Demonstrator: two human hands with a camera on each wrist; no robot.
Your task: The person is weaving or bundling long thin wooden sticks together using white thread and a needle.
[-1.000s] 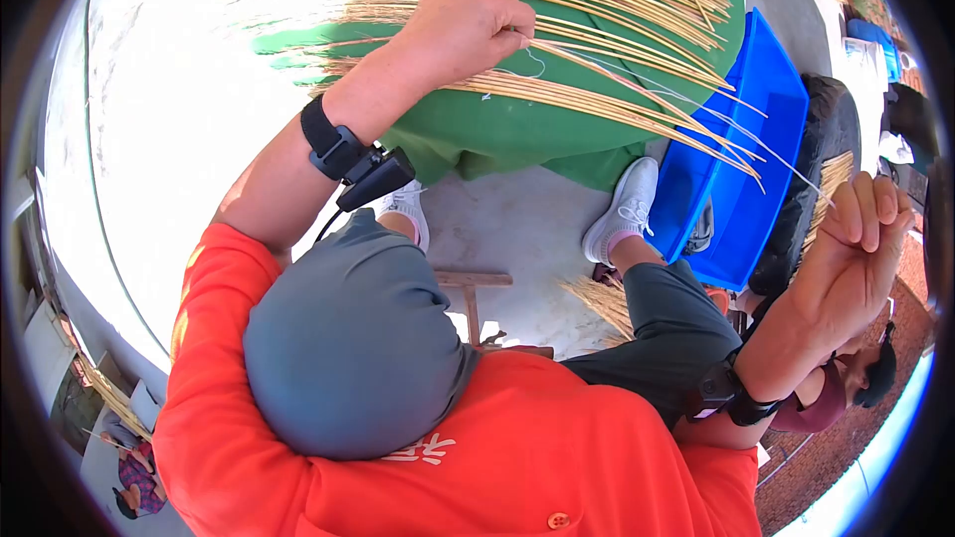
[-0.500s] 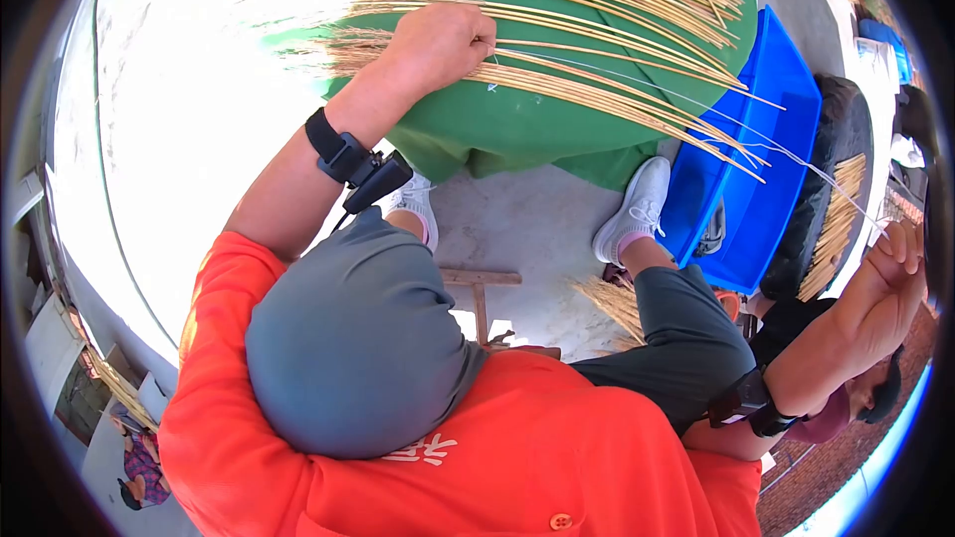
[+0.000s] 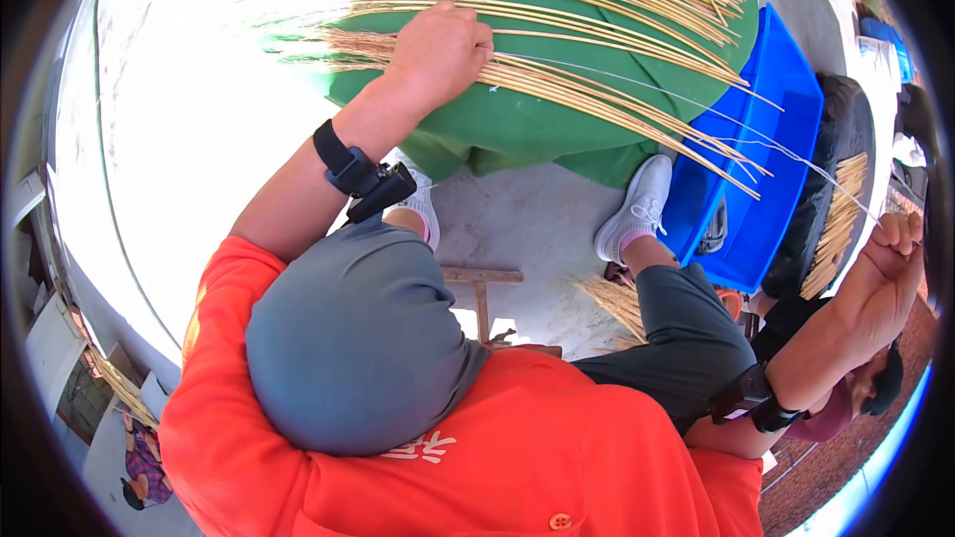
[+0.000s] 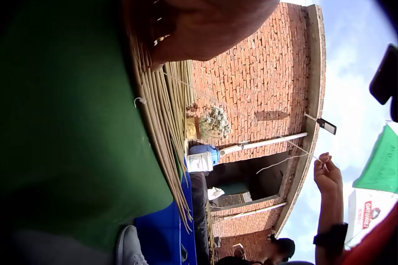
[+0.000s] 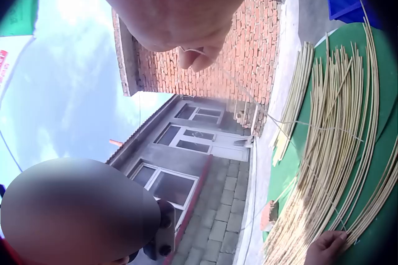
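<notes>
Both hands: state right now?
Left hand: closed, holding stalks.
Right hand: closed, holding string.

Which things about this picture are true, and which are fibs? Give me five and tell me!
1. The left hand is at the stalks. True.
2. The right hand pinches a red ribbon. False: it pinches white string.
3. That string stretches between both hands. True.
4. The tub is yellow. False: it's blue.
5. The shoes are black. False: they're pale, nearly white.
</notes>
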